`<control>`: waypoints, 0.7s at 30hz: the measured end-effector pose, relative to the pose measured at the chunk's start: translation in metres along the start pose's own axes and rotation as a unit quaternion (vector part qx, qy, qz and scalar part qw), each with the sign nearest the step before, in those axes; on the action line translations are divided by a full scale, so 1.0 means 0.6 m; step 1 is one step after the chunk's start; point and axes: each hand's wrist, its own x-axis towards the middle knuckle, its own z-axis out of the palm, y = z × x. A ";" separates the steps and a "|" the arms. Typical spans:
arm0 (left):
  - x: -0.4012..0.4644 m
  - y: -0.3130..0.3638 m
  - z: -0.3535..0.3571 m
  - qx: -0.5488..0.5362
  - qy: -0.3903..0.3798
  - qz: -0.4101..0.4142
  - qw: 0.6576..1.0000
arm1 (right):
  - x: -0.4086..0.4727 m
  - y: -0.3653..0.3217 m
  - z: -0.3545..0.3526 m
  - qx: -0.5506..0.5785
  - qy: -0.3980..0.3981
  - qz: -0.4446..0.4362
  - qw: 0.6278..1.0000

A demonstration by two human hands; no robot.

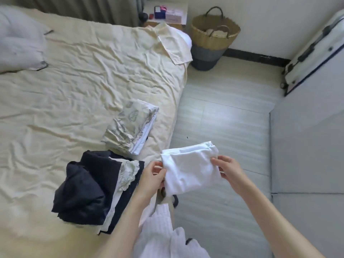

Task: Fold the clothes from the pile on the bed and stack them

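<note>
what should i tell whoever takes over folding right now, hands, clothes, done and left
Left hand and right hand each pinch a side of the white garment, mostly folded and held in the air beside the bed.
Done: a folded stack, patterned piece on top, lies near the bed edge.
Left: place the white garment on the stack, then fold the pile of dark and light clothes at the near edge.

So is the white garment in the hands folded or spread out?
Folded: the white garment is a compact layered bundle, pinched between left hand and right hand.
</note>
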 end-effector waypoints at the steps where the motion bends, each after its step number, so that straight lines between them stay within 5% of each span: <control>1: 0.025 0.010 -0.012 -0.009 0.006 -0.007 1.000 | 0.028 -0.026 0.025 -0.015 0.001 -0.005 1.000; 12: 0.246 0.085 -0.178 -0.108 0.231 -0.046 0.966 | 0.291 -0.290 0.358 -0.242 -0.109 -0.124 0.956; 21: 0.353 0.063 -0.215 -0.128 0.319 -0.114 0.932 | 0.425 -0.291 0.524 -0.334 -0.147 -0.118 0.924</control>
